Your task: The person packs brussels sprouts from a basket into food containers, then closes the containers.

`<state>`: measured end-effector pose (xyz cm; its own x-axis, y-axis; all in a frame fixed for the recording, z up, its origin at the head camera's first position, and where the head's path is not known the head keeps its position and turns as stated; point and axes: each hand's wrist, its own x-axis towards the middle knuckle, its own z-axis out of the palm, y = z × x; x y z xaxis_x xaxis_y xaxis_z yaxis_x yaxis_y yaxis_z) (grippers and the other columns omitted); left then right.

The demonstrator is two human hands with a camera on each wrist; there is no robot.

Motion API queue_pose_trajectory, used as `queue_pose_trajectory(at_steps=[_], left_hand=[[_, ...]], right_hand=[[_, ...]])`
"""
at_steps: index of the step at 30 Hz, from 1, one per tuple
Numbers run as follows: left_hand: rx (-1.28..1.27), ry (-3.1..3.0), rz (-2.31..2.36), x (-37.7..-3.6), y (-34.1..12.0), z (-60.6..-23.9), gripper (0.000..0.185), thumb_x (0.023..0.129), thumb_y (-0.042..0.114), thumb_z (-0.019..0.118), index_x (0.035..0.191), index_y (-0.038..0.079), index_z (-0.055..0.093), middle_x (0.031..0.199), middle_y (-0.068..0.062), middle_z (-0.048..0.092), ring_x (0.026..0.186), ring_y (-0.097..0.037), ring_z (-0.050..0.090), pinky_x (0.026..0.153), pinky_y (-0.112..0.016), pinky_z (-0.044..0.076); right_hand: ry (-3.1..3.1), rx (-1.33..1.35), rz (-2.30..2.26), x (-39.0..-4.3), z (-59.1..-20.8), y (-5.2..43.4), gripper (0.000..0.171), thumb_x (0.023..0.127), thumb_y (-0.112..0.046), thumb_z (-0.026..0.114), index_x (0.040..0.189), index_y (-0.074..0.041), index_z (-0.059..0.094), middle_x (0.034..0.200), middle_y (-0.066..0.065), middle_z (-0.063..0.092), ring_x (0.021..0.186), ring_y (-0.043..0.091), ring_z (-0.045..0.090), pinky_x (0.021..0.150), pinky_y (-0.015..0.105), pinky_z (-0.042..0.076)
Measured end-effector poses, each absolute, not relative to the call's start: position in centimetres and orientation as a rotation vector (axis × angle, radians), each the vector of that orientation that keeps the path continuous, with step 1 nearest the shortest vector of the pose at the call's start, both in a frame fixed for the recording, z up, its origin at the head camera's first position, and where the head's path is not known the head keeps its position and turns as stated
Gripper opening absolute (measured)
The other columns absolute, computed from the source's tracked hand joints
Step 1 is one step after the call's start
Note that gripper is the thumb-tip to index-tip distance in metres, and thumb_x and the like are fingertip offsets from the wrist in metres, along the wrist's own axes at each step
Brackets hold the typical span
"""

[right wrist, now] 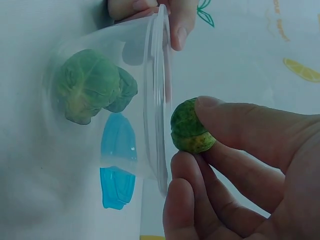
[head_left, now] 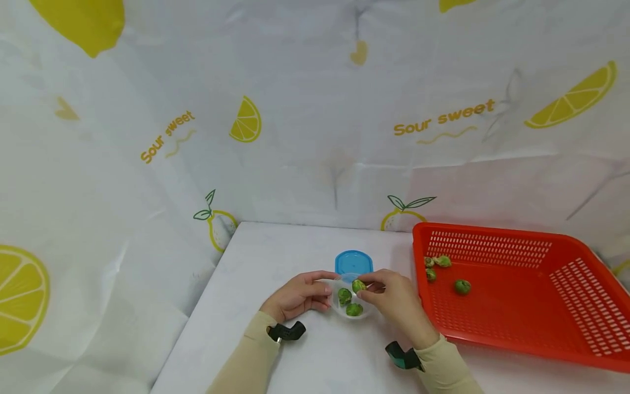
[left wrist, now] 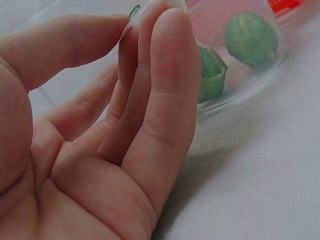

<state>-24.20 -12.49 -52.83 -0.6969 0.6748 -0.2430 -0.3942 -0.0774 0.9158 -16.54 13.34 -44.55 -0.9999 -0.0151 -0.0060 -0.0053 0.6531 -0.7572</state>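
Now right hand (head_left: pixel 394 298) pinches sprout (head_left: pixel 359 285); left hand (head_left: pixel 297 296) apparently steadies cup (head_left: pixel 339 306)

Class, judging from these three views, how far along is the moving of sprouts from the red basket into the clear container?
Done: two sprouts lie inside the clear container, which the left hand steadies at the rim. In hand: the right hand pinches a third sprout just at the container's mouth. Left: about four sprouts remain in the red basket, and the blue lid lies off, behind the container.
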Motion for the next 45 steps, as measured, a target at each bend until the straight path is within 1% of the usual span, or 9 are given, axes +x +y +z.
queue_pose_trajectory(at_steps=[5,9,16,29,37,45], left_hand=[[0.317,1.47,1.859,-24.09,-12.5,-52.79,0.049,0.107,0.012,0.066,0.155,0.007,0.056,0.09,-0.002,0.074,0.081,-0.01,0.074,0.079,-0.025,0.065],[0.31,1.468,1.864,-24.04,-12.5,-52.69,0.05,0.107,0.012,0.067,0.155,0.008,0.055,0.09,-0.002,0.074,0.081,-0.01,0.074,0.079,-0.025,0.065],[0.311,1.471,1.863,-24.05,-12.5,-52.66,0.05,0.106,0.014,0.069,0.154,0.009,0.057,0.091,-0.002,0.074,0.081,-0.01,0.073,0.079,-0.026,0.065],[0.311,1.471,1.863,-24.16,-12.55,-52.73,0.046,0.107,0.013,0.067,0.152,0.009,0.059,0.09,-0.003,0.074,0.081,-0.01,0.073,0.079,-0.026,0.066],[0.304,1.497,1.855,-24.11,-12.55,-52.64,0.05,0.106,0.013,0.068,0.154,0.008,0.056,0.091,-0.002,0.074,0.082,-0.011,0.073,0.08,-0.026,0.066],[0.301,1.494,1.859,-24.02,-12.53,-52.61,0.05,0.105,0.013,0.069,0.153,0.008,0.057,0.091,-0.002,0.074,0.081,-0.01,0.073,0.08,-0.026,0.066]], right_hand=[[2.836,0.0,-1.283,-16.57,-44.71,13.3,0.027,0.09,-0.017,0.09,0.116,-0.014,0.084,0.099,-0.001,0.077,0.086,0.013,0.067,0.072,0.026,0.06],[2.841,0.0,-1.274,-16.57,-44.75,13.28,0.028,0.09,-0.018,0.09,0.117,-0.014,0.084,0.1,0.0,0.077,0.085,0.013,0.066,0.07,0.026,0.058],[2.82,0.032,-1.278,-16.61,-44.86,13.25,0.029,0.091,-0.019,0.089,0.119,-0.015,0.083,0.103,0.001,0.078,0.086,0.014,0.066,0.07,0.025,0.059],[2.821,0.028,-1.28,-16.56,-44.72,13.12,0.029,0.092,-0.02,0.088,0.119,-0.014,0.083,0.103,0.0,0.078,0.086,0.014,0.065,0.07,0.026,0.058],[2.847,0.027,-1.275,-16.59,-44.89,13.19,0.031,0.089,-0.016,0.09,0.119,-0.012,0.083,0.098,0.002,0.076,0.085,0.015,0.066,0.069,0.025,0.058],[2.832,0.036,-1.292,-16.55,-44.83,13.16,0.031,0.092,-0.014,0.087,0.122,-0.009,0.082,0.102,0.003,0.077,0.086,0.015,0.066,0.068,0.025,0.058]])
